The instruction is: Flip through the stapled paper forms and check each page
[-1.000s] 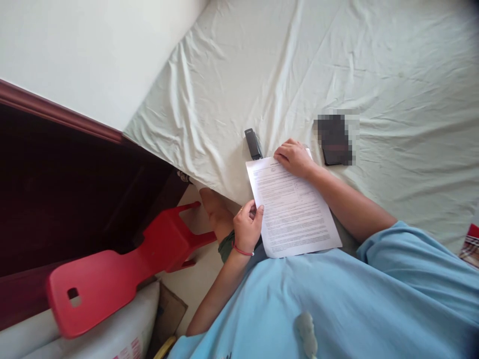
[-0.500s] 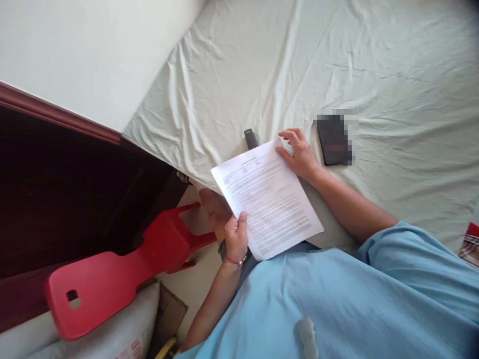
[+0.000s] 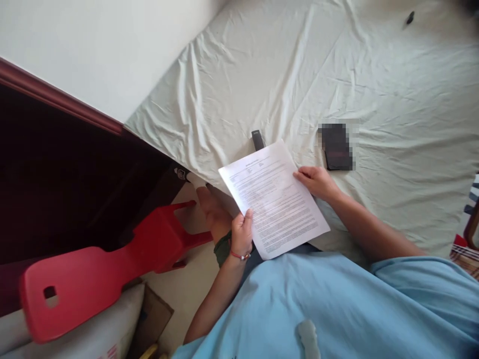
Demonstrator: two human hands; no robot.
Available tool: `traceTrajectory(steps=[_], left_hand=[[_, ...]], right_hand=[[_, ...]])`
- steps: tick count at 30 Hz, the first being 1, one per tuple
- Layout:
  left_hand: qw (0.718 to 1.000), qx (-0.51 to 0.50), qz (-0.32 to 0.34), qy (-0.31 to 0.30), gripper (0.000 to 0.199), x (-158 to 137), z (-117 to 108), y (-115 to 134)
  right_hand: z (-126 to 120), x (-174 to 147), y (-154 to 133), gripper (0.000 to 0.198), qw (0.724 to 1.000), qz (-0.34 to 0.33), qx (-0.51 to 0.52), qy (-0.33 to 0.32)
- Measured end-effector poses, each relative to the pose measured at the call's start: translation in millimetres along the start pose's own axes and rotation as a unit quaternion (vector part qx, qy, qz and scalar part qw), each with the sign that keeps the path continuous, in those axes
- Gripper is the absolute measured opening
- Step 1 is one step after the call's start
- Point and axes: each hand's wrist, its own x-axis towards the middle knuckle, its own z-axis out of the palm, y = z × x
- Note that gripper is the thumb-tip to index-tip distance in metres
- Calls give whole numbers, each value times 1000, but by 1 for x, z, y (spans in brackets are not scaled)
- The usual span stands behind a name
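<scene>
Printed sheets of paper lie tilted over my lap, their top edge toward the bed. My left hand grips the left edge, thumb on top and fingers hidden underneath. At the right edge, my right hand pinches the paper between thumb and curled fingers. Just beyond the top edge, a black stapler-like object is partly covered by the paper. A dark, pixelated flat object, perhaps a phone, rests on the sheet to the right of my right hand.
A pale green bedsheet spreads ahead and to the right. On the left stand a red plastic chair and a dark wooden panel. White sacks lie below the chair. A small black item sits far off on the bed.
My right hand has come down from the paper's top right corner to its right edge and closed on it. My left hand keeps its grip. The view has shifted slightly.
</scene>
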Motion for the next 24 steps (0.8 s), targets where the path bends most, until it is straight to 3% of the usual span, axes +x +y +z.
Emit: traceTrajectory(steps=[2,6,9,15,17,22,24], left_hand=[[999,46,12,-11,53,4,-2,-1],[974,199,85,66,37,13,-11,4],[944,293,120,96,29,14,-17,10],[891,408,178,84,32,10,-21,23],[848,496,179,55,39,9,-20,34],[684,719,95,-77,42,-1,-9,73],[646,752,73,-109,44,-8,-4,88]], right_hand=[[4,-8,4,42,999,8,-25,37],[17,-11,6,39,993,-7,-67,92],[22,-9,7,40,992,-21,-78,93],[20,-8,10,38,993,-27,-79,84],[20,-9,11,38,993,-24,-78,81],[22,-11,13,39,993,-25,-89,78],[22,-11,14,39,992,-28,-96,75]])
